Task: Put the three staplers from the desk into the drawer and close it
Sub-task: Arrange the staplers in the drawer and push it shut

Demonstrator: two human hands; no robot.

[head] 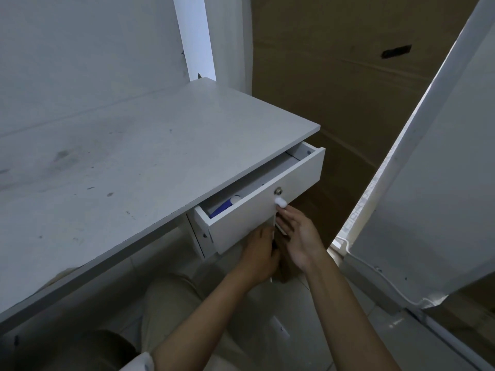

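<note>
Drawer (263, 202) part open w/ blue stapler (221, 208) inside, long axis along front; your left hand (261, 254) under it, grip unclear; right hand (297, 231) fingers apart.

Bare forearms, white sleeve edge (139, 362), khaki trousers (171, 303).

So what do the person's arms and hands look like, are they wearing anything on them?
Both forearms are bare, with no watch, bracelet or glove showing on the left hand or the right hand. The right fingertips show pale nails. The only clothing on an arm is a white cuff with small dark marks, at the bottom edge by the left forearm.
</note>
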